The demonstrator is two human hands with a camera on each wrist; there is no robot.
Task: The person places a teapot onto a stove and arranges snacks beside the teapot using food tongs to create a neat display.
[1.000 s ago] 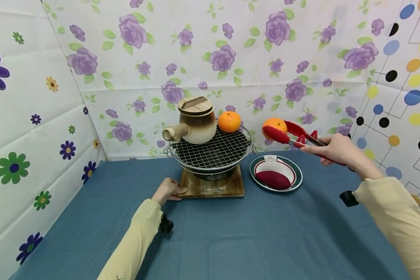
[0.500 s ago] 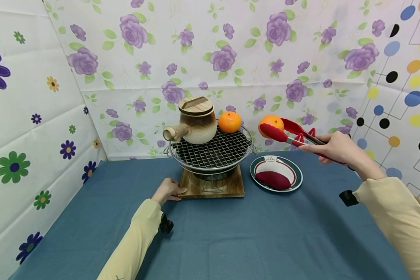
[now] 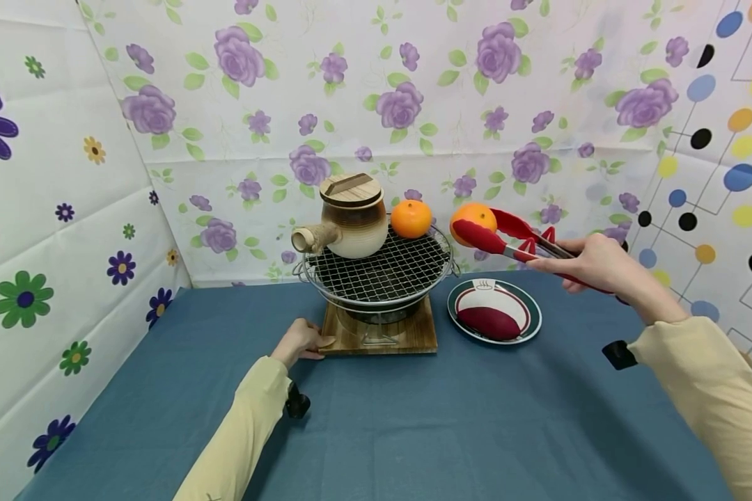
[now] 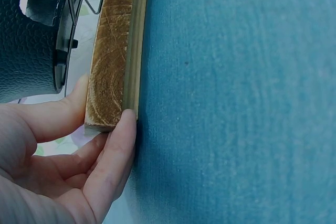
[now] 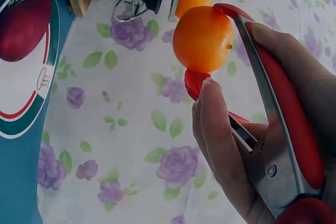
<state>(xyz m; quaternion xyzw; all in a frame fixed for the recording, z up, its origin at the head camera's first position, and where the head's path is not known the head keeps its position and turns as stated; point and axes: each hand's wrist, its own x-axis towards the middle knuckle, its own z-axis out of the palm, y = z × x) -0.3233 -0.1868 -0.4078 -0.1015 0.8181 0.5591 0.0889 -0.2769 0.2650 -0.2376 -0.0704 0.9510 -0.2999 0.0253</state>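
My right hand [image 3: 592,261] grips red tongs [image 3: 514,239] whose tips clamp an orange [image 3: 473,221] in the air, just right of the wire grill [image 3: 382,271]. In the right wrist view the same orange [image 5: 203,39] sits between the red tongs [image 5: 278,114]. A second orange [image 3: 411,217] and a clay pot [image 3: 351,217] with a wooden lid stand on the grill. My left hand [image 3: 301,341] holds the corner of the wooden base board [image 3: 381,335] under the grill; the left wrist view shows its thumb and fingers [image 4: 113,156] pinching the wooden base board [image 4: 113,61].
A round plate [image 3: 494,309] with a dark red oval item [image 3: 489,321] lies right of the grill on the blue tablecloth [image 3: 376,417]. Flowered sheets wall the back and left, a dotted sheet the right.
My right hand has carried the tongs and the clamped orange leftward and slightly up, closer to the grill's right rim. The left hand has stayed on the board.
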